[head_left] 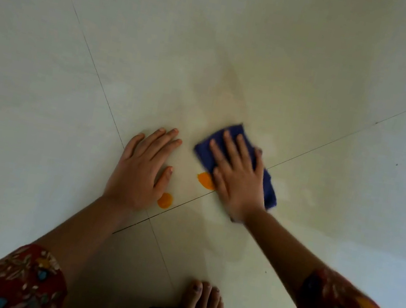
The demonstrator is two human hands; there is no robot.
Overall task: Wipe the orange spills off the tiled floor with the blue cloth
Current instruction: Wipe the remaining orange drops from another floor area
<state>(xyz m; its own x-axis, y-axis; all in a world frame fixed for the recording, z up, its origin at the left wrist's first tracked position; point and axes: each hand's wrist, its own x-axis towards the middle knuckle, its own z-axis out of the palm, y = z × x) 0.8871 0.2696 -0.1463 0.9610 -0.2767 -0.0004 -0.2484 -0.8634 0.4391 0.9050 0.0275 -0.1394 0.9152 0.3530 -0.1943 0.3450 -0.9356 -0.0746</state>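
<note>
Pressing hand: right hand (pixel 240 176), laid palm-down on the blue cloth (pixel 270 190), fingers straight and spread apart, flattening the cloth against the floor rather than curling round it.
Cloth: folded into a rough oblong, lying slantwise under the right palm; its far end shows beyond the fingertips (pixel 226 134) and its near corner sticks out past the outer edge of the hand, by the wrist.
Bracing hand: left hand (pixel 140 170), flat on the tiled floor (pixel 81 37), fingers extended and slightly fanned, thumb out to the side, holding nothing.
Spill one: orange blot (pixel 205 180) just beside the thumb side of the right hand, touching or nearly touching the cloth's edge, between the two hands.
Spill two: orange blot (pixel 165 200) beside the heel of the left hand below its thumb, partly tucked against the palm, well apart from the cloth.
Floor: pale glossy tiles; two dark grout lines cross just below the hands, and a faint yellowish smear spreads above and around the cloth.
Body: red patterned sleeves (pixel 19 281) on both forearms; a bare foot (pixel 205 301) near the bottom edge, above dark fabric.
</note>
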